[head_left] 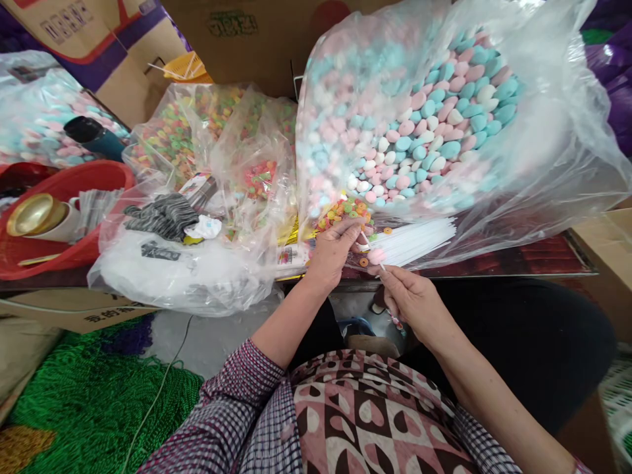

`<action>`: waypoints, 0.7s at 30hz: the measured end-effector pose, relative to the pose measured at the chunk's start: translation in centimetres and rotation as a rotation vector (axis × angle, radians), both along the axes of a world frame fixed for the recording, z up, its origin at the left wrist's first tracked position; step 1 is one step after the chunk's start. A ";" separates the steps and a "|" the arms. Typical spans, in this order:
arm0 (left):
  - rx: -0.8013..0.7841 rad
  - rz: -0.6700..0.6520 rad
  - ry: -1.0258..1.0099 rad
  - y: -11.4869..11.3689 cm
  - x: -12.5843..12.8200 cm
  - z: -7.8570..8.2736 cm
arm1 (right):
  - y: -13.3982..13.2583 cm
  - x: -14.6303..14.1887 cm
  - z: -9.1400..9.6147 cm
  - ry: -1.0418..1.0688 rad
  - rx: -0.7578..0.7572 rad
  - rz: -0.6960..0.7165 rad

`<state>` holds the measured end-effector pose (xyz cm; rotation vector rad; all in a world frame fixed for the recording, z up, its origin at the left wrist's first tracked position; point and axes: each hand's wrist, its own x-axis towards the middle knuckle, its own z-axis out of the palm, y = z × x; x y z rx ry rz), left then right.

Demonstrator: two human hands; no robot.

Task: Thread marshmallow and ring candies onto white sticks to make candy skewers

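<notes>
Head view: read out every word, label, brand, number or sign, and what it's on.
No text reads clearly.
Back carton: green characters, too blurred.
Upper-left carton: dark outlined characters, too blurred.
Lower-left carton: black characters, too blurred.
Printed cards beside the left hand: too small.

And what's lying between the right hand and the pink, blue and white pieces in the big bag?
In the head view, a bundle of white sticks, then the bag's clear plastic, lie between the right hand and those pieces.
</notes>
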<state>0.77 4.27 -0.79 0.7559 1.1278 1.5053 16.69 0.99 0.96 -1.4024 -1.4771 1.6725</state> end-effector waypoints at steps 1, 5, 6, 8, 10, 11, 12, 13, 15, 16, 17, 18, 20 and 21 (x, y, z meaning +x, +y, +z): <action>0.008 -0.002 0.010 0.0 0.0 -0.1 | 0.0 0.0 -0.1 -0.003 0.001 -0.008; 0.028 0.016 0.216 -0.3 -0.1 -0.6 | 0.0 -0.1 0.1 0.014 -0.010 -0.028; 0.042 0.034 0.317 -0.4 0.0 -0.6 | -0.1 -0.1 0.2 0.026 -0.022 -0.033; 0.100 0.067 0.542 -0.8 0.2 -0.7 | -0.1 -0.3 0.5 0.060 -0.059 -0.046; 0.188 0.048 0.748 -1.3 0.4 -0.6 | -0.1 -0.4 0.6 0.102 -0.101 -0.066; 0.237 0.010 0.827 -1.5 0.6 -0.5 | 0.0 -0.5 0.5 0.123 -0.115 -0.078; 0.284 -0.037 0.885 -1.6 0.7 -0.3 | 0.1 -0.5 0.5 0.145 -0.119 -0.094; 0.324 -0.079 0.924 -1.7 0.7 -0.2 | 0.3 -0.4 0.3 0.168 -0.113 -0.114; 0.357 -0.103 0.969 -1.8 0.5 0.2 | 0.8 0.0 0.1 0.228 -0.090 -0.161; 0.344 -0.084 0.997 -1.8 0.3 0.4 | 1.1 0.3 0.0 0.258 -0.079 -0.188; 0.315 -0.058 1.044 -1.9 0.0 0.5 | 1.3 0.7 -0.1 0.281 -0.070 -0.214; 0.275 -0.046 1.117 -1.9 -0.2 0.7 | 1.5 1.0 -0.1 0.294 -0.064 -0.238; 0.184 -0.095 1.317 -2.2 -0.6 0.7 | 1.7 1.7 0.0 0.290 -0.051 -0.269; 0.145 -0.147 1.420 -2.3 -0.6 0.7 | 1.7 2.0 0.0 0.279 -0.046 -0.272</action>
